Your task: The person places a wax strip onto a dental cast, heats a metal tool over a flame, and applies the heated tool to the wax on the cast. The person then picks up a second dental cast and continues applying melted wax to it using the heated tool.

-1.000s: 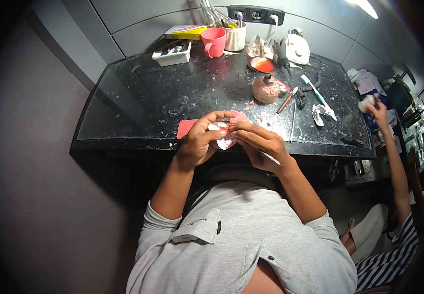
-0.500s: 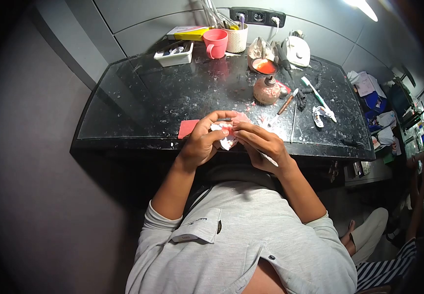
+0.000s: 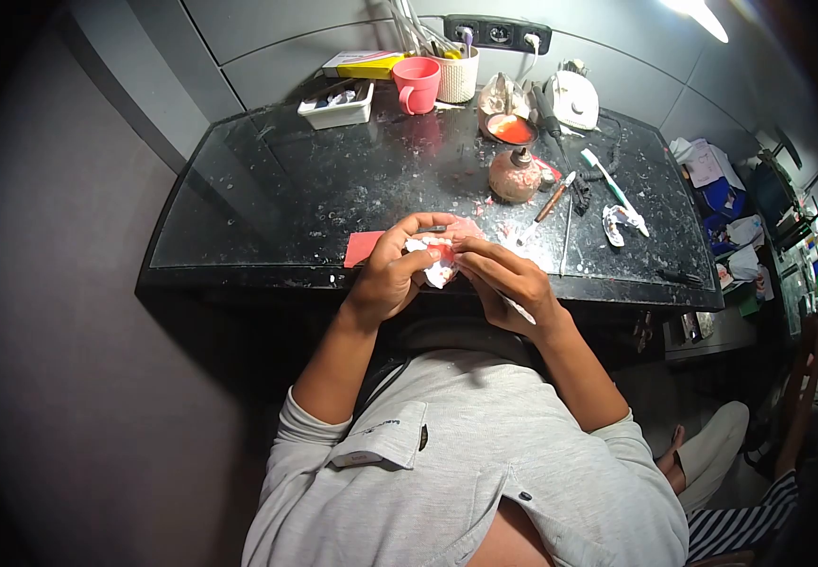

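In the head view my left hand (image 3: 387,271) is closed round a white plaster dental cast (image 3: 439,274) with red-pink wax (image 3: 446,252) on it. Its thumb lies across the near side of the cast. My right hand (image 3: 511,280) is closed, fingertips at the wax on the right side of the cast. A slim pale-handled tool (image 3: 521,311) sticks out below that hand; its working end is hidden. Beside my left hand lies a red wax sheet (image 3: 361,248). A pinkish sheet (image 3: 467,227) shows just behind the fingers.
Right of my hands are a wax knife (image 3: 554,199), a thin metal rod (image 3: 569,227), a toothbrush (image 3: 614,180) and another dental cast (image 3: 622,225). Behind stand a spirit burner (image 3: 515,176), a bowl of red wax (image 3: 511,128), a pink mug (image 3: 417,85) and a white tray (image 3: 336,113).
My right fingertips have shifted slightly on the cast, and more of the red wax shows between the hands. Things on the bench stay where they were.
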Demonstrator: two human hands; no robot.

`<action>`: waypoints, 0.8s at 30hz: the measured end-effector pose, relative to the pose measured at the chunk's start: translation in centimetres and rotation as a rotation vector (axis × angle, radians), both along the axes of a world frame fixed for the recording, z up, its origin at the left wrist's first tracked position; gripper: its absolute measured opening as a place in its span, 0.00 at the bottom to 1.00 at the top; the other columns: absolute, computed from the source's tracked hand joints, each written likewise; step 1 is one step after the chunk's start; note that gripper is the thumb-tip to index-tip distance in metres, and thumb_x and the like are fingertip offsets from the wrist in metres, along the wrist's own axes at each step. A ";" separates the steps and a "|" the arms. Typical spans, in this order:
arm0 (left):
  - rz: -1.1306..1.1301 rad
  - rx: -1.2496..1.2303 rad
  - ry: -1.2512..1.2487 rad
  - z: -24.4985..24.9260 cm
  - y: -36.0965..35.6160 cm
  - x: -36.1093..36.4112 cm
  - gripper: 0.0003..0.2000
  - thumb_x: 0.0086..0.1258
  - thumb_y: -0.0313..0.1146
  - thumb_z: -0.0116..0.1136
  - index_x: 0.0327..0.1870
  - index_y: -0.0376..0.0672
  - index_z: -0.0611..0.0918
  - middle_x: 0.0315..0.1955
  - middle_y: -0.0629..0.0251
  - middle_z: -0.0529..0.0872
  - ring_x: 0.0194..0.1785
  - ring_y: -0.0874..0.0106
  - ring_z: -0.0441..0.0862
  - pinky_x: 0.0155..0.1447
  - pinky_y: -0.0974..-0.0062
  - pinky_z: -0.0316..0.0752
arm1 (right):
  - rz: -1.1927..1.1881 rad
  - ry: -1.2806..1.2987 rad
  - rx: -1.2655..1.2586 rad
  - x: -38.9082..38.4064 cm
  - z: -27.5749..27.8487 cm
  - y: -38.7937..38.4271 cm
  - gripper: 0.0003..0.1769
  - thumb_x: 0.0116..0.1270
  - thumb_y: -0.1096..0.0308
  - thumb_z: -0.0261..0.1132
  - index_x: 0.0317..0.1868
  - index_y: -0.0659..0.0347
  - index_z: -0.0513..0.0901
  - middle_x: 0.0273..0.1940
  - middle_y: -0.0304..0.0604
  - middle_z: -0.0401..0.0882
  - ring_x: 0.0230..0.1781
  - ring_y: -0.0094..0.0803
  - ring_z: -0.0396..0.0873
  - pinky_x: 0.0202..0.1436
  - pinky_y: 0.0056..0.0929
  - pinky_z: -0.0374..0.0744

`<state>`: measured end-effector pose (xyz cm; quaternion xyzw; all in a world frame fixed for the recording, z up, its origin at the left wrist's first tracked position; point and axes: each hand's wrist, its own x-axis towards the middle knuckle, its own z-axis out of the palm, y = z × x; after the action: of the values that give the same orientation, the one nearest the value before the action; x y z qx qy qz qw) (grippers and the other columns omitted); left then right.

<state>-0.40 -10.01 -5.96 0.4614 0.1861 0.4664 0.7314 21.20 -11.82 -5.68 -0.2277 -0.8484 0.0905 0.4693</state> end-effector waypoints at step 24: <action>0.171 0.131 0.108 -0.3 -0.5 0.6 0.20 0.75 0.19 0.48 0.66 0.29 0.71 0.59 0.50 0.83 0.61 0.70 0.82 0.64 0.74 0.79 | -0.044 0.012 0.027 -0.1 0.1 -0.3 0.25 0.55 0.91 0.69 0.55 0.70 0.81 0.54 0.55 0.84 0.46 0.47 0.89 0.46 0.36 0.87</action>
<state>0.22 -10.47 -6.30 0.5152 0.2328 0.5127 0.6462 21.11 -12.12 -5.62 -0.2394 -0.8415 0.0699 0.4792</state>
